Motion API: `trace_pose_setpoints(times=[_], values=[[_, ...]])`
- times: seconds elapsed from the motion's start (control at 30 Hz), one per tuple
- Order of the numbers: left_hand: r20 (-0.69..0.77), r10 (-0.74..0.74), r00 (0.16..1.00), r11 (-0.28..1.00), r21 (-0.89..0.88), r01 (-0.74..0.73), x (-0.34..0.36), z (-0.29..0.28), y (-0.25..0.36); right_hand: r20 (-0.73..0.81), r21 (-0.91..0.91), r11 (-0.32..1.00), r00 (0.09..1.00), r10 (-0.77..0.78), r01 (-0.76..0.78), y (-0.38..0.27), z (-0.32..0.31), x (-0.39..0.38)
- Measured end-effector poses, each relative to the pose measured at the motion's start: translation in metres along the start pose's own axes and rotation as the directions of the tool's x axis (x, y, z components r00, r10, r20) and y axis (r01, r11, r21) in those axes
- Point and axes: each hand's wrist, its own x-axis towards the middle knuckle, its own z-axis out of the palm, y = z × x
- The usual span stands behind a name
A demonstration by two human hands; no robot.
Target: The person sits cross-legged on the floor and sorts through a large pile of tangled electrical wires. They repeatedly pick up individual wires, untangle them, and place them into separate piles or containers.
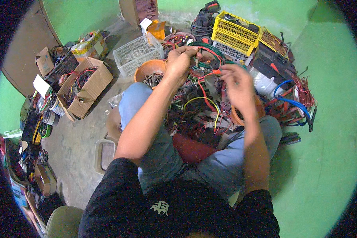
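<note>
My left hand is raised over the pile in front of me, its thumb and fingers pinched on a red wire. The wire loops to the right and comes down to my right hand, whose curled, slightly blurred fingertips close on it beside a small orange-red part. Below, the red wire hangs into a heap of tangled wires and dark parts between my knees. A yellow wire arches over that heap. Coiled green cable lies just behind my hands.
An orange bowl of small metal parts stands left of my left forearm, with a clear plastic crate behind it. Yellow crates are stacked at the back right. Blue cable lies right; a cardboard box of wires stands left.
</note>
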Motion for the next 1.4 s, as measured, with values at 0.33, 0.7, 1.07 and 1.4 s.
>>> trace_pose_setpoints(times=[0.33, 0.7, 1.07, 1.4], values=[[0.08, -0.06, 0.995, 0.986, -0.153, 0.072, 0.006, 0.006, -0.011, 0.361, 0.413, 0.765, 0.86, 0.36, -0.494, 0.012, 0.065, -0.014], [0.05, 0.095, 0.994, 0.989, 0.106, -0.1, 0.006, 0.01, -0.018, 0.504, 0.505, 0.583, 0.765, 0.401, -0.637, -0.004, 0.011, 0.001], [0.442, 0.078, 0.894, 0.676, 0.635, -0.373, 0.0, 0.01, -0.016, 0.14, 0.74, 0.64, 0.979, 0.151, -0.204, 0.0, -0.057, 0.01], [0.529, 0.034, 0.848, 0.624, 0.652, -0.431, 0.003, 0.005, -0.03, -0.002, 0.921, 0.386, 0.992, 0.128, -0.048, 0.006, -0.068, 0.016]])
